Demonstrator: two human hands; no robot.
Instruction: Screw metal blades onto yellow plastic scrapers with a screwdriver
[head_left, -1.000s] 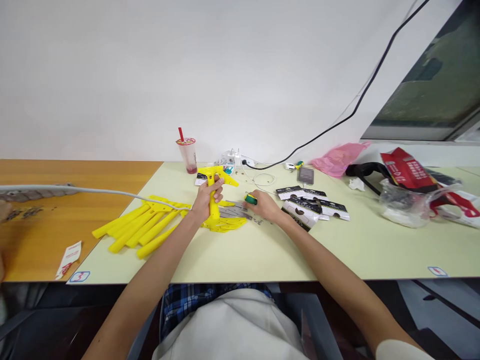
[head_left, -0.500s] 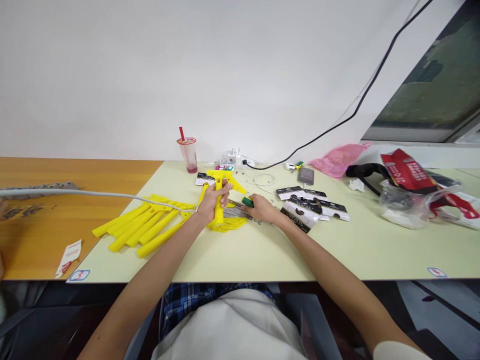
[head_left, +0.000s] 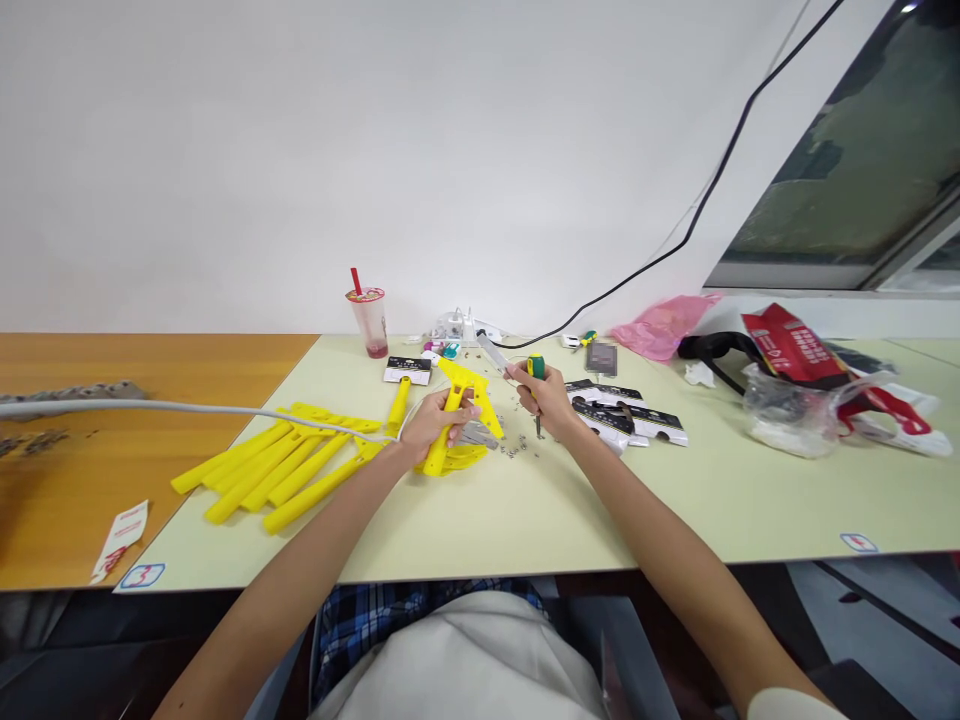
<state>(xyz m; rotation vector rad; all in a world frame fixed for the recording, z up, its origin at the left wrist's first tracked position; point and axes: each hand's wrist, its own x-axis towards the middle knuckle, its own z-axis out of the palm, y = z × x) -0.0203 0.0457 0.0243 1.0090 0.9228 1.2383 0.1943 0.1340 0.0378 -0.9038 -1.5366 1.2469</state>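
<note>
My left hand (head_left: 431, 428) is closed around a yellow plastic scraper handle (head_left: 462, 376), its wide head tilted up. My right hand (head_left: 551, 402) grips a green-and-yellow screwdriver (head_left: 535, 367), shaft pointing down. Its fingertips also pinch a flat metal blade (head_left: 493, 353), which slants up to the left, apart from the scraper. Beneath the left hand lie more yellow pieces (head_left: 461, 459) and a stack of grey metal blades (head_left: 478, 435), partly hidden. Small screws (head_left: 514, 450) are scattered between the hands. Several yellow scraper handles (head_left: 300, 480) lie piled on the left.
A cup with a red straw (head_left: 370, 325) stands near the wall. Black-and-white packaging cards (head_left: 660, 423) lie right of my hand. A pink bag (head_left: 664, 328) and a clear plastic bag (head_left: 787, 415) are farther right. A white cable (head_left: 225, 410) crosses from the left.
My right hand has lifted and moved right and away from the yellow scraper, now with the blade pinched in its fingers and the screwdriver upright. The scraper in my left hand has tilted to the right.
</note>
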